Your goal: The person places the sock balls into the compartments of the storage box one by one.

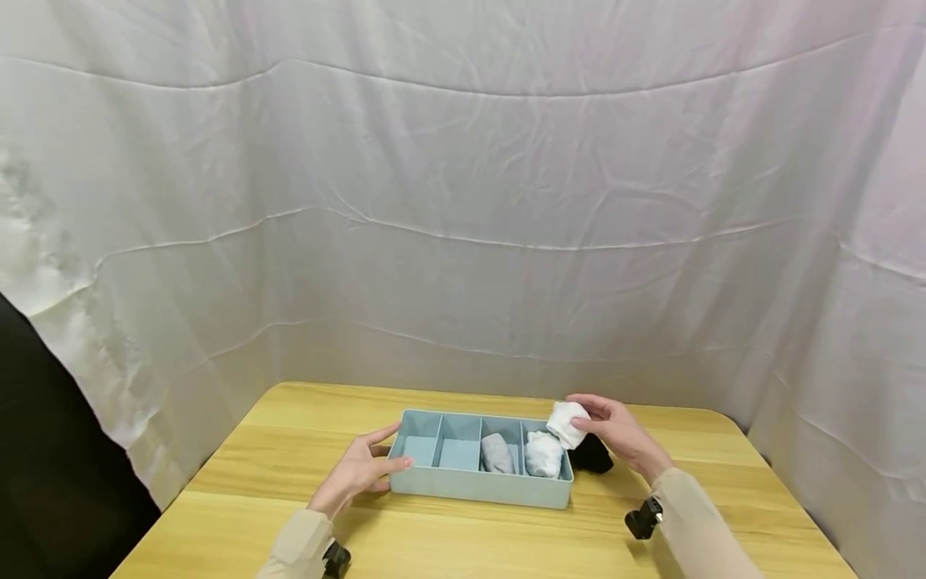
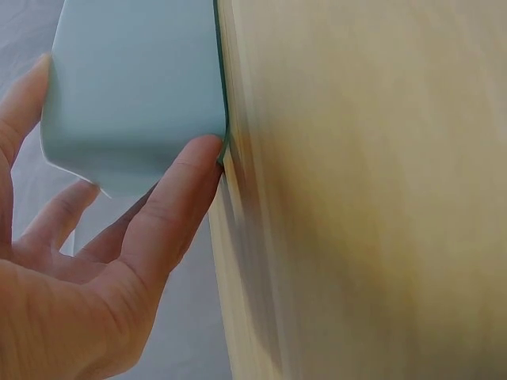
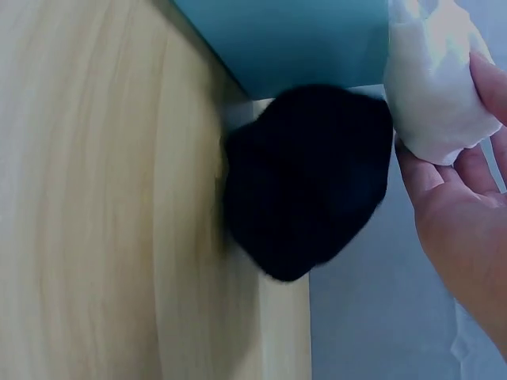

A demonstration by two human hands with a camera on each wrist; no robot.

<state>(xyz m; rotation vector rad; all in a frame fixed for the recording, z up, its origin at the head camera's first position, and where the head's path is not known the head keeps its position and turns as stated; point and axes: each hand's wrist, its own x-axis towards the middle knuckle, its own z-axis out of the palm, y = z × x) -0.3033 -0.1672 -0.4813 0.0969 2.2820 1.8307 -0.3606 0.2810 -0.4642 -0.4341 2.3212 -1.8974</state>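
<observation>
Table point(image 1: 463, 547) supports a light-blue four-compartment organizer box point(image 1: 477, 486). Left hand point(image 1: 358, 465): thumb and fingers clamped around the box's left end. Right hand point(image 1: 618, 429): thumb and fingers clamped on a white cloth bundle point(image 1: 564, 425) above the box's rear right corner. Black cloth bundle point(image 1: 593, 458): just beside the box's right end. Second white bundle point(image 1: 543, 457): box's rightmost compartment. Gray bundle point(image 1: 497, 454): box's third compartment from left.

Black bundle point(image 1: 592, 457) partly behind right hand point(image 1: 616, 429)
</observation>
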